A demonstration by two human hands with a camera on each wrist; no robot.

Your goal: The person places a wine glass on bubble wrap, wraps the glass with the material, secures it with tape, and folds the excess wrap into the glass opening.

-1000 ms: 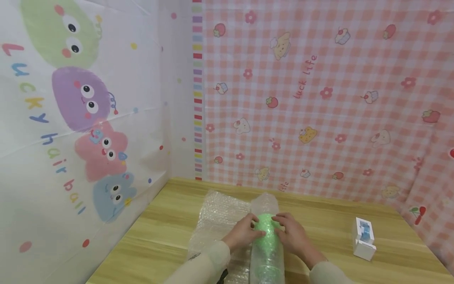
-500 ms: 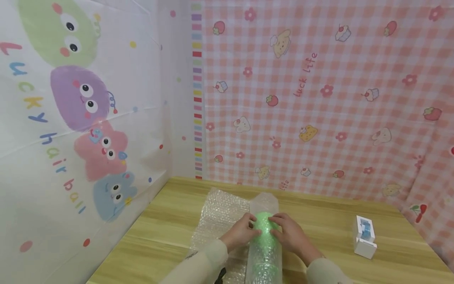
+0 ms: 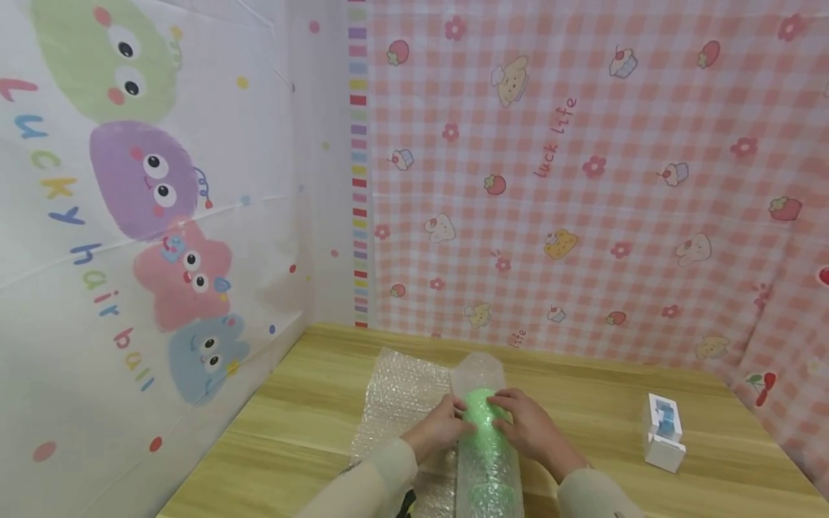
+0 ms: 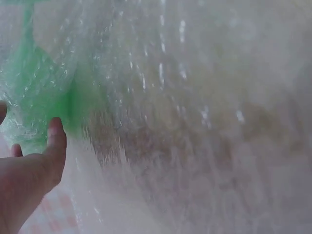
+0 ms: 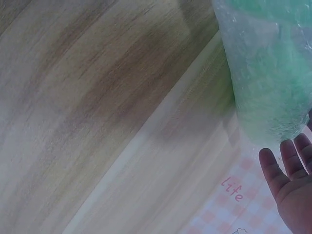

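Note:
A green object (image 3: 482, 414) lies rolled in clear bubble wrap (image 3: 476, 370) at the front middle of the table. Through the film, the left wrist view shows it narrowing between wider ends; its exact kind is blurred by the wrap. My left hand (image 3: 437, 426) grips the roll's left side, its thumb (image 4: 56, 134) against the film near the far end. From the right, my right hand (image 3: 536, 430) holds the same roll, fingers (image 5: 274, 170) bent at its end. A flat, unrolled stretch of bubble wrap (image 3: 400, 392) spreads left of the roll, partly under my left forearm.
On the table's right side stands a small white box (image 3: 663, 453) with a blue item (image 3: 665, 417) in its top. The wooden table (image 3: 278, 410) meets a pink checked cloth (image 3: 583, 208) behind and a white printed sheet (image 3: 272, 237) at left.
Both hands keep their hold on the roll, with only small shifts of the fingers. The near part of the roll has swung slightly to the right.

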